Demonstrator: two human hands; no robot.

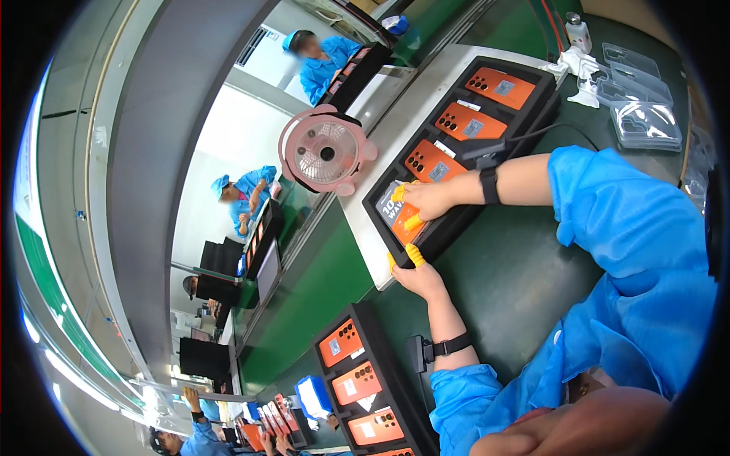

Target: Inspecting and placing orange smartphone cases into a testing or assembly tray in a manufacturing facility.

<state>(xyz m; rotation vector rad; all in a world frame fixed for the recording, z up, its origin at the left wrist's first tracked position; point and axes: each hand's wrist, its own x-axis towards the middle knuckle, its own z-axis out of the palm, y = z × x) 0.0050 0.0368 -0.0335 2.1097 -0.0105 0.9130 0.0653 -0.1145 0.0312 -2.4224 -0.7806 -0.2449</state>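
A black foam tray (449, 235) holds several orange smartphones (471, 120) in a row, camera lenses facing up. In its end slot nearest my left hand lies an orange smartphone (407, 230) with a grey printed film over part of its back. Across that phone reaches my right hand (430, 201), its yellow-cotted finger and thumb closed on the phone's sides; the palm hides part of it. My left hand (420, 280), also in yellow finger cots, is closed at the tray's end corner, with the tray wall between its fingertips. Both wrists carry black straps.
A pink fan (325, 152) stands beyond the tray. Another black tray (353, 327) with orange phones lies to the left. Clear plastic cases (642, 114), white tissue (582, 72) and a bottle (578, 32) sit at the far right. Co-workers in blue (323, 68) work across the line.
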